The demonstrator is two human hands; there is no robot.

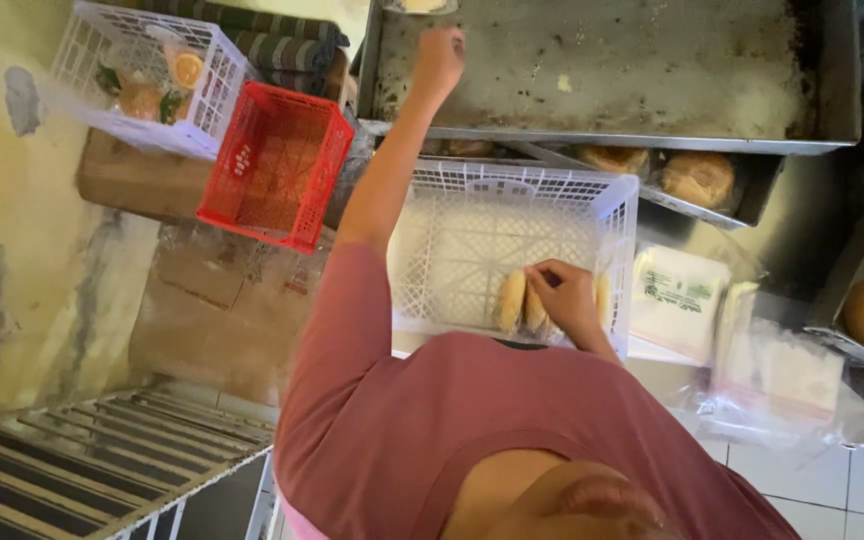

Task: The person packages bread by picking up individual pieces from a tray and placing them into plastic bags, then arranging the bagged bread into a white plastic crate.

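tiled counter [812, 480], white crate [472, 230], metal tray [652, 90]

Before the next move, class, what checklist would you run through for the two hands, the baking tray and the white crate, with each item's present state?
1. Right hand touching the bread rolls in the white plastic crate: ok.
2. Rolls set on edge, side by side, at the crate's near wall: ok.
3. Room in the crate: ok, most of its floor shows bare.
4. Left hand over the metal baking tray: ok.
5. Left hand holding something: cannot tell, the fingers are curled.
6. Round buns on the lower tray: ok, in view.
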